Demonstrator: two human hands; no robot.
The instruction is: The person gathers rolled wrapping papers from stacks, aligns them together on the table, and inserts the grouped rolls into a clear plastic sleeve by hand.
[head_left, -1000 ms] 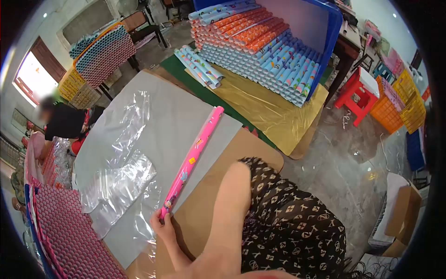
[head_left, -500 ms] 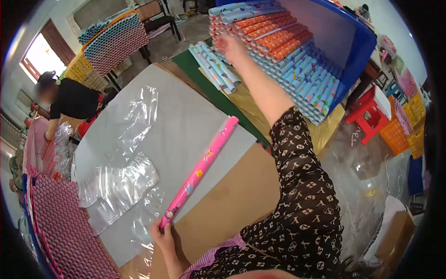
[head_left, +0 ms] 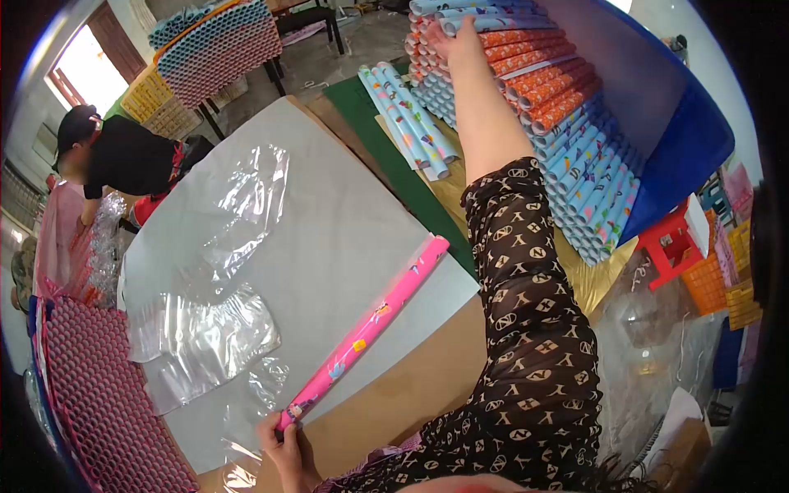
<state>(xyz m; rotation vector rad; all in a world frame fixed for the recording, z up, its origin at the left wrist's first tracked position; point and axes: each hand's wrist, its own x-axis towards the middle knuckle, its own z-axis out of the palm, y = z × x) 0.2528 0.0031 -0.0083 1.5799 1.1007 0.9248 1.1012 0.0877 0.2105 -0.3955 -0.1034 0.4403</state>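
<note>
Gleaming pink roll (head_left: 365,332) with small multicoloured motifs

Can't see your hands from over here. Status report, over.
Left hand holding pink roll by its near end. Right hand at stacked rolls, grip unclear. Clear plastic beside pink roll, blocking neither hand.

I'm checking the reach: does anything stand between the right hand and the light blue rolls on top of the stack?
Nothing visible: the right hand is beside the top light blue rolls; contact is unclear.
</note>
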